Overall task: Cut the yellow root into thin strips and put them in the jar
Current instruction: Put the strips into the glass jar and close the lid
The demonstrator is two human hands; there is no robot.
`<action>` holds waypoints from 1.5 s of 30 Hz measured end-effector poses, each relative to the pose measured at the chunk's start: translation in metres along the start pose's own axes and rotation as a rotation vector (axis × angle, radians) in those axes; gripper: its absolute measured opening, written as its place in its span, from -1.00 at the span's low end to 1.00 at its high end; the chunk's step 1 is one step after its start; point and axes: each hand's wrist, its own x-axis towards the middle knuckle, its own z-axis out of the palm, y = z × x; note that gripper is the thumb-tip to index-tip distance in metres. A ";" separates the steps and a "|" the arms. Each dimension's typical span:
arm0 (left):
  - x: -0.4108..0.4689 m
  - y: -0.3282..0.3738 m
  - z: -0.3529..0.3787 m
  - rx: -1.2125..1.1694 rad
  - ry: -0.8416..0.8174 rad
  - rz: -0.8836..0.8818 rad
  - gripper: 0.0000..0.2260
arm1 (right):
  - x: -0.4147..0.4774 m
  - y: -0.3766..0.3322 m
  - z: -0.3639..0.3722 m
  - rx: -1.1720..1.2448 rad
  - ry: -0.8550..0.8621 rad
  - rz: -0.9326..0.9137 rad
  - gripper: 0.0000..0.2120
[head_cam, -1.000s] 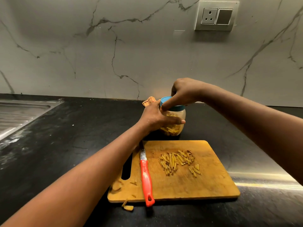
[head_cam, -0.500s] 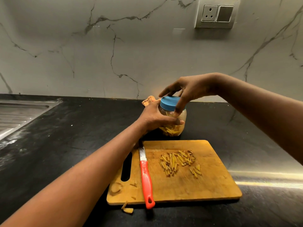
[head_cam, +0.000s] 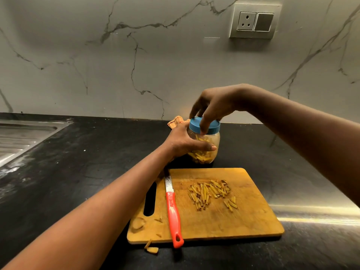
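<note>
Black counter (head_cam: 97,162) bears jar (head_cam: 213,141) — marble wall (head_cam: 155,65), socket (head_cam: 255,21); sink (head_cam: 23,137), seemingly steel.

No readable text — no labels, brands, numbers on anything.

Two bare hands, both engaged, forearms extended forward.
Left hand (head_cam: 187,143): reaches in from lower left, thumb and fingers curled round side of jar (head_cam: 211,141). Right hand (head_cam: 212,102): enters from right, wrist arched above, fingertips pointing down, pinching rim of blue lid (head_cam: 196,123).
</note>
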 end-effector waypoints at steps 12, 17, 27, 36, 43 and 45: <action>0.000 0.003 0.001 -0.015 -0.008 -0.030 -0.39 | 0.005 -0.011 0.012 -0.091 0.149 0.121 -0.42; 0.001 -0.001 0.000 -0.011 -0.006 -0.023 -0.29 | -0.002 -0.007 -0.001 -0.039 -0.029 -0.030 -0.46; 0.000 0.002 0.001 0.001 -0.013 0.007 -0.41 | 0.006 -0.004 0.007 -0.034 0.091 0.048 -0.42; 0.001 0.000 0.000 -0.057 -0.036 -0.008 -0.33 | -0.015 0.007 -0.003 0.022 0.325 -0.062 -0.44; -0.002 0.000 -0.007 -0.085 -0.107 -0.002 -0.26 | -0.036 0.054 0.019 0.331 0.526 -0.121 -0.34; -0.002 -0.003 -0.010 -0.103 -0.099 -0.034 -0.11 | -0.041 0.068 0.031 0.456 0.566 -0.145 -0.35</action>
